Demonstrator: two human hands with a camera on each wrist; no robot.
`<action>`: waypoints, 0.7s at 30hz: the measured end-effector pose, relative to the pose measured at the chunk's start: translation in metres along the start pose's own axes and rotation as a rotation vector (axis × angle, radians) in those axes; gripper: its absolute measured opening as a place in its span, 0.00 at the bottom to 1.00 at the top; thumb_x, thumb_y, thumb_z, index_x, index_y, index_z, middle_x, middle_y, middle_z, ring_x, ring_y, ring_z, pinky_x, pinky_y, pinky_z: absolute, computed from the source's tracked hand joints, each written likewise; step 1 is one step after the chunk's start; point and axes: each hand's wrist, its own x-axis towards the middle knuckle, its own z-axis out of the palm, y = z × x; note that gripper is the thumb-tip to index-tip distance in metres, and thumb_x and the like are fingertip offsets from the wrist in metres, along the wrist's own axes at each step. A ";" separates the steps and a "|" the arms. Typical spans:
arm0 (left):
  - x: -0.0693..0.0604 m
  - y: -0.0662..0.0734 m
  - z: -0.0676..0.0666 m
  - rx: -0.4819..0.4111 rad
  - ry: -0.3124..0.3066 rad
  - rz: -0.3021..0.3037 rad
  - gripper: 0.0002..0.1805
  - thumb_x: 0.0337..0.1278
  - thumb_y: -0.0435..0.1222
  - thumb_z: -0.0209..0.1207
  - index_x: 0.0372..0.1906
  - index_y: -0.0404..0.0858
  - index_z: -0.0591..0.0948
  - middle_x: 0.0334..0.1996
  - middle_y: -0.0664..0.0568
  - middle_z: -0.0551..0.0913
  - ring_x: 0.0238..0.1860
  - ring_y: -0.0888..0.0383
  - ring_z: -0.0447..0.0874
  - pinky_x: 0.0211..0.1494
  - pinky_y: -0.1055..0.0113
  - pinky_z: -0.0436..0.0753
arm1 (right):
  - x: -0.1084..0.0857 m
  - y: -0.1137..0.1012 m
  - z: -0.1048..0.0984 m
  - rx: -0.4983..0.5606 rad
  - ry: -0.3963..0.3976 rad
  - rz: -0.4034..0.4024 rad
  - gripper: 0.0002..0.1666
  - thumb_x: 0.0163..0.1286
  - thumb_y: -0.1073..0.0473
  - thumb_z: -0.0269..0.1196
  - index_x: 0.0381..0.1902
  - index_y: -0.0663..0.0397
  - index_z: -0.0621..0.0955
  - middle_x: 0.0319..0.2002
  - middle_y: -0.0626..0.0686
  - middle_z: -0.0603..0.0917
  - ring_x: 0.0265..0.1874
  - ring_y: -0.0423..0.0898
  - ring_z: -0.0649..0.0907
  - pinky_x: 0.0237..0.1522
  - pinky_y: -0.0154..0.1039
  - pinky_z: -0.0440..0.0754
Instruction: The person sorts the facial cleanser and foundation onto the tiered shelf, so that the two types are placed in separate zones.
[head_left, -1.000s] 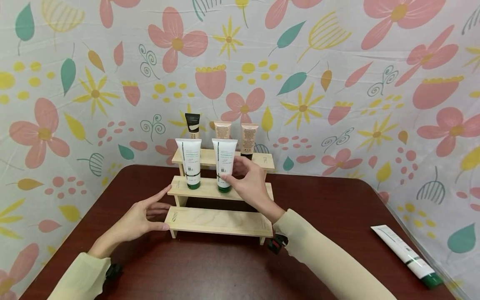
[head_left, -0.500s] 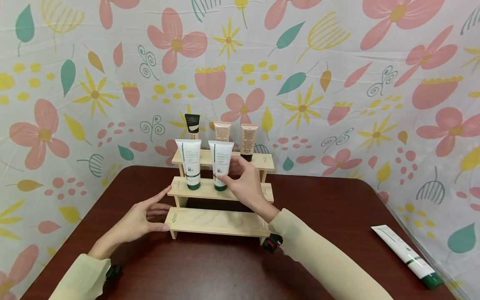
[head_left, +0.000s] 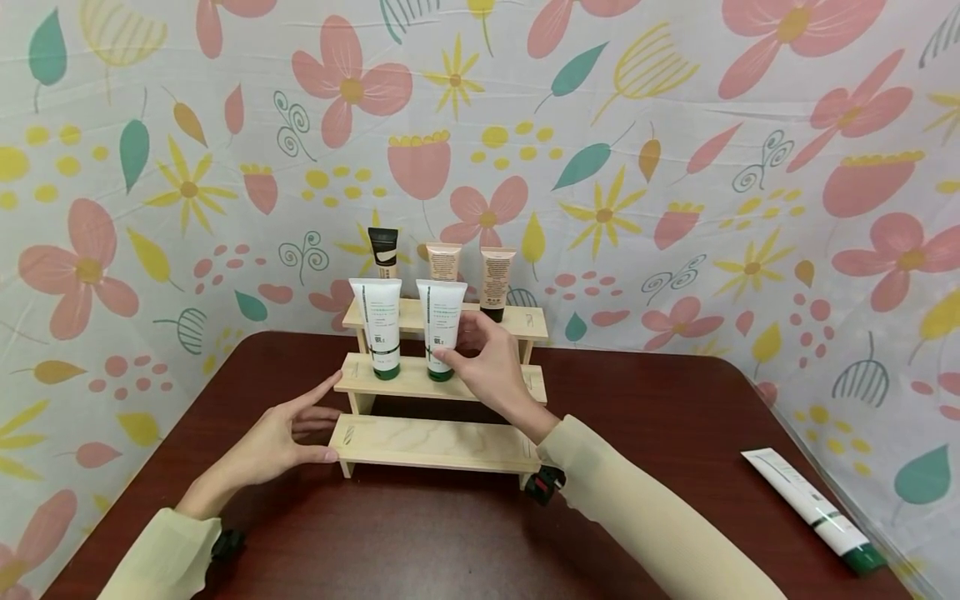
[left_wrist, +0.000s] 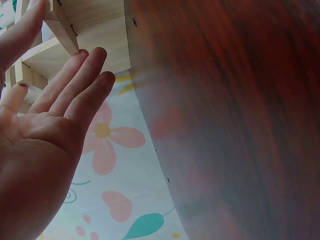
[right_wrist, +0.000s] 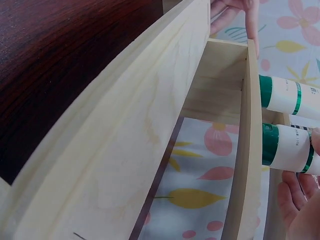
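Note:
A three-step wooden display stand [head_left: 438, 442] stands on the table. My right hand [head_left: 495, 367] holds a white squeeze tube with a green cap [head_left: 444, 321], thumb on its front and fingers around its right side. That tube stands cap down on the middle step. To its left on the same step is a matching white tube [head_left: 381, 325], upright and apart from it. My left hand [head_left: 281, 442] touches the stand's left end, thumb at the lowest step and index fingertip at the middle one. The left wrist view shows this hand [left_wrist: 50, 130] with its fingers extended against the wood.
Along the top step stand a black-topped tube [head_left: 385, 250] and two beige tubes, one of them the right beige tube [head_left: 496, 279]. Another white tube [head_left: 813, 510] lies on the dark red table [head_left: 645, 467] near its right edge. A flowered cloth [head_left: 675, 167] hangs behind.
Over the last second, my right hand has shifted the held white tube slightly left on the middle step, closer to its match. During the last half second little differs. The left hand stays put.

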 end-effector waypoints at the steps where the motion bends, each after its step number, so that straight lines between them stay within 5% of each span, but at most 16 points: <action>1: 0.000 0.000 0.000 0.001 0.002 -0.001 0.59 0.51 0.34 0.80 0.85 0.50 0.59 0.59 0.34 0.83 0.58 0.37 0.86 0.60 0.41 0.83 | 0.000 0.000 0.000 0.000 -0.002 0.000 0.25 0.63 0.63 0.79 0.56 0.54 0.83 0.41 0.50 0.88 0.39 0.44 0.88 0.46 0.42 0.87; 21: 0.000 0.003 0.000 0.000 -0.002 -0.005 0.59 0.51 0.34 0.80 0.85 0.50 0.58 0.58 0.33 0.83 0.58 0.37 0.86 0.60 0.40 0.82 | -0.001 -0.002 -0.003 -0.012 -0.011 0.001 0.26 0.63 0.61 0.79 0.58 0.55 0.84 0.41 0.50 0.89 0.40 0.44 0.88 0.47 0.44 0.87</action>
